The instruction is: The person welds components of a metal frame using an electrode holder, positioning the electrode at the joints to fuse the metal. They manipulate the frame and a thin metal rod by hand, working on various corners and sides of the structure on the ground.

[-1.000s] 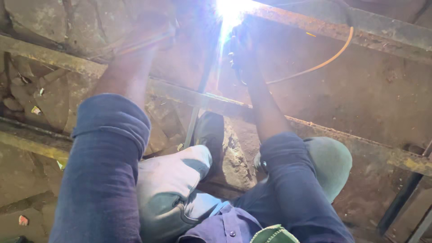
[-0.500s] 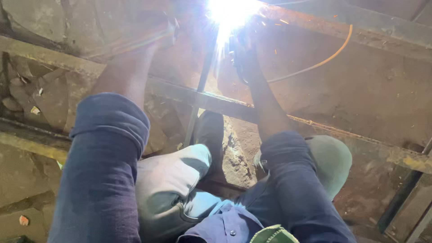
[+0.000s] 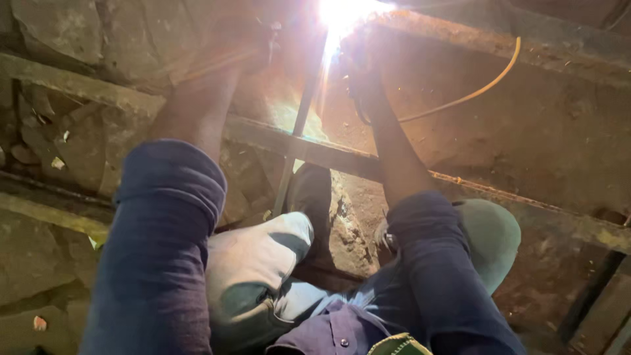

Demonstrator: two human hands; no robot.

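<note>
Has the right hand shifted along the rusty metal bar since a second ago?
No. The right hand sits at the same spot beside the welding glare, just below the rusty metal bar and left of the yellow cable, as before.

Dirt floor, reddish-brown, rough. Stone blocks at left, cracked, with small debris bits. Rusty steel frame lies across floor, long bars crossing. Thin upright rod meets crossbar. Yellow cable curves over dirt behind frame.
</note>
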